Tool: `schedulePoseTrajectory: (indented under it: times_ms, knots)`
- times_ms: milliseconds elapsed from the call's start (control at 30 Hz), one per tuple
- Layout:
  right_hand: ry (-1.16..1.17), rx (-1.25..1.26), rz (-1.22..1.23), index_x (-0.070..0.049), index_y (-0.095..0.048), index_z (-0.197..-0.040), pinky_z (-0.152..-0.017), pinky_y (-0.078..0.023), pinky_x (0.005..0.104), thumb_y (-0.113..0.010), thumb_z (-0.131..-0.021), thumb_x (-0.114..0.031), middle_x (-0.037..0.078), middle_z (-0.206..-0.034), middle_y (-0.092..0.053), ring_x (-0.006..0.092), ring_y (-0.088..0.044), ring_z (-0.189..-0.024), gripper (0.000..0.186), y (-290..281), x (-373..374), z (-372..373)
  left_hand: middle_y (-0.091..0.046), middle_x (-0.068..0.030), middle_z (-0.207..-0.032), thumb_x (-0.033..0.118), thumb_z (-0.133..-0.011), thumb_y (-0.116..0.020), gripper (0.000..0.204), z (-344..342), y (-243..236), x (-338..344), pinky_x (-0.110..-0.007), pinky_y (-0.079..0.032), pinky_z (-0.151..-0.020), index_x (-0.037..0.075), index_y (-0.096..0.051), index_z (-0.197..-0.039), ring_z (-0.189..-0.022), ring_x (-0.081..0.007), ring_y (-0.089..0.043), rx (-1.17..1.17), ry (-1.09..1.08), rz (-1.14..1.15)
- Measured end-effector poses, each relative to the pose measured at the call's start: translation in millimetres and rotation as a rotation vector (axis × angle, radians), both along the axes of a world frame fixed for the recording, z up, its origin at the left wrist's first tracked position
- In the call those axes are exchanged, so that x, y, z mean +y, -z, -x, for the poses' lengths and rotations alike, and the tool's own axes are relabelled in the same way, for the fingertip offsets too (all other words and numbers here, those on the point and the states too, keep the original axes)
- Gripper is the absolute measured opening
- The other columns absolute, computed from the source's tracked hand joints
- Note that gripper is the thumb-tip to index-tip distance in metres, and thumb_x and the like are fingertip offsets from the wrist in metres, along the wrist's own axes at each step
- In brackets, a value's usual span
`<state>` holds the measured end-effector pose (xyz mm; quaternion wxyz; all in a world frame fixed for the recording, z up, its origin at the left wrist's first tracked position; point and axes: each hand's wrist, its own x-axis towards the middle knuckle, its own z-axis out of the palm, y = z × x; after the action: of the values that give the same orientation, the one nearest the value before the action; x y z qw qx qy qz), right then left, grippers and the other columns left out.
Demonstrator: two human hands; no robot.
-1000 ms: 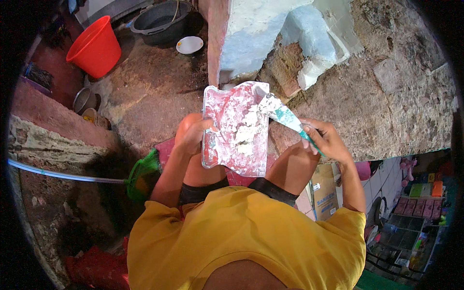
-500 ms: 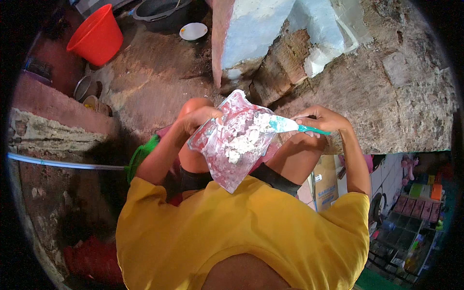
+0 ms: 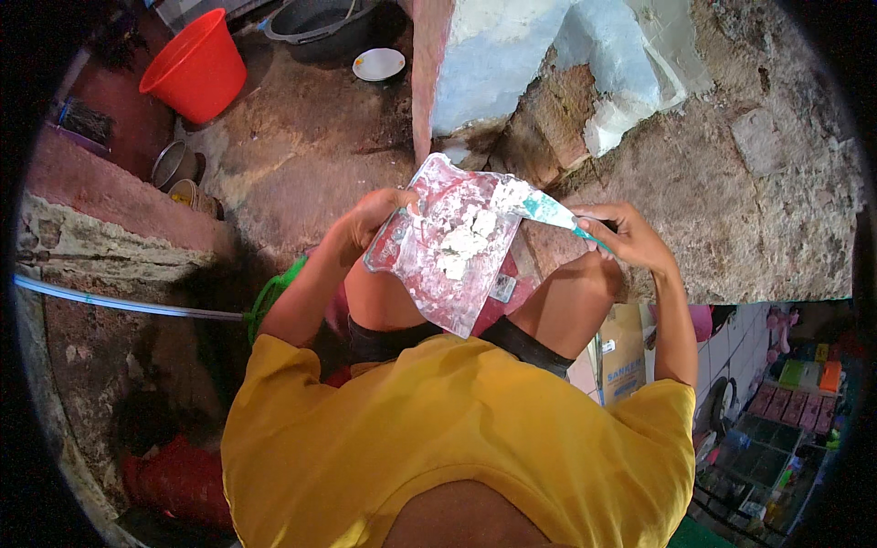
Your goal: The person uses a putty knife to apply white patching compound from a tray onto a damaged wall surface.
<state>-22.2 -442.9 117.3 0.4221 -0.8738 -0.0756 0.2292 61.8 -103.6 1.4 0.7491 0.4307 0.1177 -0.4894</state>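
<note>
In my left hand (image 3: 376, 215) is a flat, see-through sheet (image 3: 437, 300), pinched at its left edge and smeared with white paste. Lumps of the white paste (image 3: 468, 239) lie thick on its middle. My right hand (image 3: 632, 239) is wrapped round the teal handle of a putty knife (image 3: 553, 212). Its blade reaches the sheet's upper right corner, with a clump of paste at the tip. The sheet is over my lap, between my bent knees.
Ahead stands a wall corner (image 3: 493, 64) with broken, partly white-coated masonry at its foot. A red bucket (image 3: 196, 68), a black basin (image 3: 320, 32) and a white plate (image 3: 378, 64) sit far left. A cardboard box (image 3: 623, 352) is by my right knee.
The putty knife has moved up to the sheet's upper right corner, and paste now sits at its tip. The sheet has tilted, its near corner shifting up and right. The view has shifted slightly.
</note>
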Motion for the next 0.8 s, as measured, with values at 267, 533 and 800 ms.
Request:
schedulePoseTrajectory:
  times_ms: [267,533,800]
  knots:
    - [-0.007,-0.163,0.105,-0.001,-0.060,-0.113,-0.082,-0.048,0.0305,-0.055,-0.090,-0.013,0.013,-0.104,-0.067,0.0137,-0.060,-0.091,0.026,-6.8,2.1,11.4,-0.066,-0.0170,-0.086,0.005,-0.069,-0.053,0.032,-4.1,-2.4,-3.8,-0.037,-0.058,-0.068,-0.008,-0.059,-0.098,-0.072,-0.0238,-0.067,-0.057,0.052,-0.003]
    - [-0.099,-0.392,0.095,0.000,-0.063,-0.108,-0.055,-0.044,0.0272,-0.057,-0.089,-0.013,0.011,-0.070,-0.061,0.0108,-0.047,-0.055,0.024,-5.2,5.9,11.7,-0.066,-0.0164,-0.089,0.005,-0.069,-0.054,0.037,-3.6,-5.1,-1.6,-0.036,-0.058,-0.070,-0.009,-0.057,-0.103,-0.075,-0.0238,-0.067,-0.085,0.060,0.010]
    - [-0.262,-0.357,0.286,-0.003,-0.063,-0.108,-0.080,-0.049,0.0362,-0.058,-0.084,-0.012,0.018,-0.102,-0.064,0.0346,-0.062,-0.092,0.026,-17.8,14.9,11.2,-0.067,-0.0122,-0.086,0.008,-0.070,-0.055,0.031,8.0,-22.3,-7.5,-0.032,-0.055,-0.069,-0.006,-0.060,-0.097,-0.071,-0.0201,-0.066,-0.166,0.082,-0.083]
